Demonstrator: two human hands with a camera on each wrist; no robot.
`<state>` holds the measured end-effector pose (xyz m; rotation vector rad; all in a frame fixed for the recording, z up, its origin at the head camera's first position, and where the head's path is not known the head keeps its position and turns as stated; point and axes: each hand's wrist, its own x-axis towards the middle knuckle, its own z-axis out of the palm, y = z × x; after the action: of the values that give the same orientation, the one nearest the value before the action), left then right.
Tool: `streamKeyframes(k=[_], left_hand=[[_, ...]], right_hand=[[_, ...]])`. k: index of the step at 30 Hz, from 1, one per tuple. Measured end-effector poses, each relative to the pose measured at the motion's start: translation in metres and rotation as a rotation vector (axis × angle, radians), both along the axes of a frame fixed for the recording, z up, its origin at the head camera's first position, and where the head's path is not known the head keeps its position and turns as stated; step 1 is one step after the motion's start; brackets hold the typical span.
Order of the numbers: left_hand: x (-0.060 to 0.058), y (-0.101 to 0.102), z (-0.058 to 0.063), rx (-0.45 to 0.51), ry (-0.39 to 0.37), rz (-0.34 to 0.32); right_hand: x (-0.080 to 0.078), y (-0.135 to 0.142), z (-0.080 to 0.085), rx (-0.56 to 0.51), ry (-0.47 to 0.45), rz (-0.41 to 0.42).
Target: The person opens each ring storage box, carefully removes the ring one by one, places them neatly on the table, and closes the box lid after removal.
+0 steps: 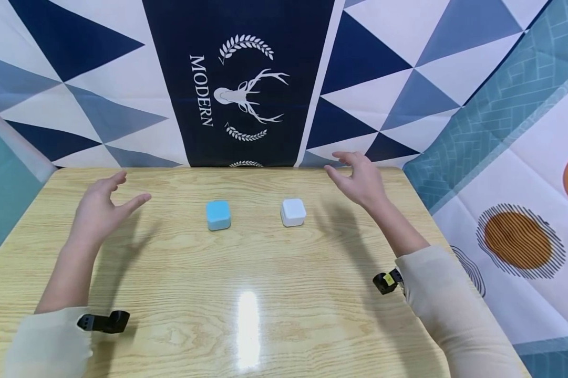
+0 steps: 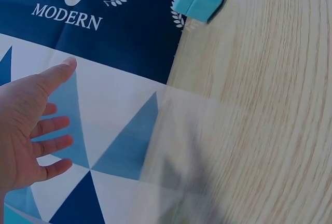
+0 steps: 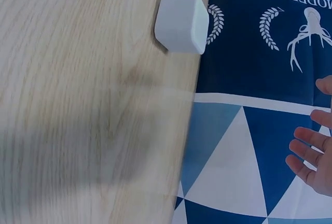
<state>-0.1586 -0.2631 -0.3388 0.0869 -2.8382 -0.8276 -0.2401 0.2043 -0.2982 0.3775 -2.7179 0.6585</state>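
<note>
Both hands hung empty above the pale wood-grain table (image 1: 179,283)! The left hand (image 1: 94,212), thumb spread from relaxed fingers, was left of the sky-blue, round-edged cube (image 1: 218,215); the right hand (image 1: 359,181), equally loose, was beyond the smooth white, round-edged cube (image 1: 293,212), on its right. A clean reach probably wanted low, level palms and light pinches on opposite faces. Plain-topped, seemingly plastic, both cubes sat flat, well apart.
</note>
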Motion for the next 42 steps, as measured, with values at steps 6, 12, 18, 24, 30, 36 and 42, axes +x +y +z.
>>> streamKeyframes(k=[6,12,18,24,30,36,42], left_hand=[[0.001,0.0,-0.005,0.028,0.008,-0.004],[0.0,0.001,-0.011,0.056,-0.008,0.0],[0.0,0.003,-0.015,0.07,-0.017,0.0],[0.0,0.004,-0.019,0.091,-0.024,-0.011],[0.0,0.006,-0.021,0.101,-0.032,-0.028],[0.0,0.009,-0.022,0.125,-0.026,-0.036],[0.0,0.012,-0.025,0.132,-0.042,-0.04]], right_hand=[[0.0,-0.004,-0.005,-0.006,-0.015,0.021],[-0.001,-0.007,-0.011,-0.004,-0.019,0.039],[-0.001,-0.011,-0.016,-0.008,-0.037,0.048],[0.0,-0.016,-0.019,-0.017,-0.042,0.057],[-0.001,-0.02,-0.023,-0.017,-0.021,0.086],[0.0,-0.028,-0.029,-0.012,-0.02,0.106],[0.004,-0.037,-0.03,0.001,-0.043,0.13]])
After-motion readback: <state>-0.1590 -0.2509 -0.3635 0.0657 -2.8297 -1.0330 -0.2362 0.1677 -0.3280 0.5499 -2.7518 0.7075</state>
